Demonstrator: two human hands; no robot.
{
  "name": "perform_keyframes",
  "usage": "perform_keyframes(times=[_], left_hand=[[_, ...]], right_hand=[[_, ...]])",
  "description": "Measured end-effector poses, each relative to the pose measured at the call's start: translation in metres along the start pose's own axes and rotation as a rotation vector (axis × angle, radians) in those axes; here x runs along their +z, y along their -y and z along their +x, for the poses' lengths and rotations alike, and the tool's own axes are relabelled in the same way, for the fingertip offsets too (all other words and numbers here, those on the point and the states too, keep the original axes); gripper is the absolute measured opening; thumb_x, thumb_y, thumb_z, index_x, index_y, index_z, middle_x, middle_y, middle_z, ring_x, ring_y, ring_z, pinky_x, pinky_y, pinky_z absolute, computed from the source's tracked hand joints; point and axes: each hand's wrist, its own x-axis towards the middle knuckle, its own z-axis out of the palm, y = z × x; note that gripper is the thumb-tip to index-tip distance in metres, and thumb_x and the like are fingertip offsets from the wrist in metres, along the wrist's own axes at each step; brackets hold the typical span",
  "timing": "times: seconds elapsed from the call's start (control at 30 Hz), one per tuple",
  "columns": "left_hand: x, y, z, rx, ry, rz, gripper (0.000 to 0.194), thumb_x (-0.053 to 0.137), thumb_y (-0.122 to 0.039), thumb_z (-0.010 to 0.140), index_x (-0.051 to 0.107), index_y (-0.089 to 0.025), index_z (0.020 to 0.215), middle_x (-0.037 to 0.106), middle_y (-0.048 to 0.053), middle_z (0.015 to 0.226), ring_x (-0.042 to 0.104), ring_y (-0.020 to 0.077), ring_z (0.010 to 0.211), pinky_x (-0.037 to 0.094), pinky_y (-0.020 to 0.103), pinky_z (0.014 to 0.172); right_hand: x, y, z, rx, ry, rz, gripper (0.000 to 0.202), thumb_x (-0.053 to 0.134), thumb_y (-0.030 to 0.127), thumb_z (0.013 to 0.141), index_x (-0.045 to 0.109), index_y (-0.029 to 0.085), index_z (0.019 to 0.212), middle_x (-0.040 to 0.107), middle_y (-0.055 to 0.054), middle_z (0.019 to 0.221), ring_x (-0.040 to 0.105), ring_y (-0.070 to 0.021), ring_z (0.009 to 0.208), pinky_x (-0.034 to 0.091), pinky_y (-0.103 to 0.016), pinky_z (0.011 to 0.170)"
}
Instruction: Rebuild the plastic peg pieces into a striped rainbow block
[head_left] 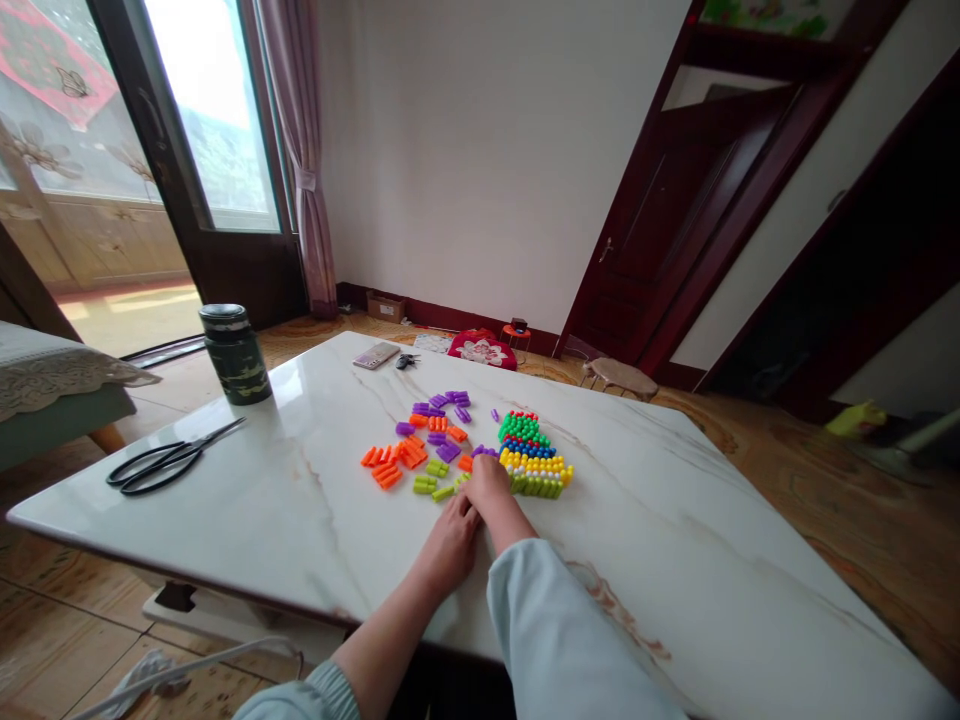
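My left hand [452, 545] and my right hand [487, 485] meet near the middle of the table, fingers bent together; what they pinch, if anything, is hidden. Light green pieces [424, 485] lie just left of them. Beyond and to the left are scattered orange pieces [411, 453] and purple pieces [448, 452]. Right of my right hand sits a block of rows: green beads [525, 428], blue beads [525, 447], yellow beads [536, 464] and a light green row [538, 487] nearest me.
On the white table [315, 540] are black scissors [176, 460] and a dark camouflage flask [238, 360] at the left. A phone [376, 355] and keys [406, 360] lie at the far edge. A stool [622, 378] stands beyond the table.
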Motion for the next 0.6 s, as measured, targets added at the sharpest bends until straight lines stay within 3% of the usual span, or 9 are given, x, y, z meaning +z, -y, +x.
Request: perform_keyframes(times=[0.1, 0.23, 0.33, 0.43, 0.5, 0.6], left_hand=[[-0.001, -0.001, 0.001, 0.008, 0.019, 0.002, 0.041, 0.044, -0.007, 0.083, 0.056, -0.021, 0.119, 0.053, 0.012, 0.126, 0.048, 0.0268, 0.118, 0.043, 0.048, 0.101], [0.0, -0.004, 0.002, -0.052, 0.05, 0.045, 0.025, 0.039, -0.003, 0.081, 0.058, -0.018, 0.088, 0.057, 0.009, 0.093, 0.053, 0.0222, 0.09, 0.048, 0.038, 0.083], [-0.001, -0.005, 0.001, -0.077, 0.07, 0.061, 0.024, 0.036, 0.001, 0.076, 0.05, -0.019, 0.076, 0.052, 0.006, 0.085, 0.05, 0.0196, 0.08, 0.046, 0.034, 0.074], [-0.002, -0.006, 0.0, -0.085, 0.095, 0.044, 0.027, 0.035, 0.004, 0.071, 0.046, -0.02, 0.076, 0.05, 0.005, 0.086, 0.049, 0.0194, 0.081, 0.044, 0.034, 0.075], [-0.003, -0.006, 0.001, -0.089, 0.103, 0.033, 0.027, 0.035, 0.004, 0.071, 0.046, -0.02, 0.077, 0.049, 0.005, 0.087, 0.048, 0.0196, 0.081, 0.044, 0.034, 0.075], [-0.004, -0.006, 0.001, -0.088, 0.103, 0.021, 0.027, 0.035, 0.004, 0.071, 0.045, -0.02, 0.077, 0.048, 0.005, 0.087, 0.048, 0.0197, 0.081, 0.044, 0.035, 0.075]], right_hand=[[-0.006, -0.004, -0.009, 0.013, -0.047, 0.007, 0.017, 0.072, 0.011, 0.057, 0.068, 0.018, 0.073, 0.069, -0.008, 0.076, 0.066, -0.0221, 0.076, 0.05, -0.029, 0.069], [-0.022, -0.022, -0.039, -0.006, -0.183, 0.125, 0.021, 0.064, 0.019, 0.069, 0.068, 0.017, 0.09, 0.069, -0.009, 0.092, 0.064, -0.0172, 0.076, 0.05, -0.028, 0.074], [-0.036, -0.06, -0.064, -0.003, -0.463, 0.445, 0.029, 0.061, 0.032, 0.075, 0.064, 0.015, 0.099, 0.068, -0.009, 0.095, 0.061, -0.0146, 0.067, 0.05, -0.026, 0.065], [-0.048, -0.114, -0.077, 0.197, -0.667, 0.472, 0.039, 0.061, 0.042, 0.073, 0.062, 0.014, 0.1, 0.069, -0.009, 0.086, 0.062, -0.0183, 0.068, 0.05, -0.029, 0.062], [-0.053, -0.147, -0.077, 0.319, -0.667, 0.41, 0.038, 0.061, 0.042, 0.069, 0.063, 0.014, 0.095, 0.07, -0.011, 0.085, 0.063, -0.0199, 0.067, 0.05, -0.032, 0.065], [-0.055, -0.175, -0.068, 0.369, -0.597, 0.362, 0.034, 0.062, 0.038, 0.064, 0.064, 0.014, 0.088, 0.071, -0.011, 0.079, 0.064, -0.0225, 0.066, 0.05, -0.034, 0.066]])
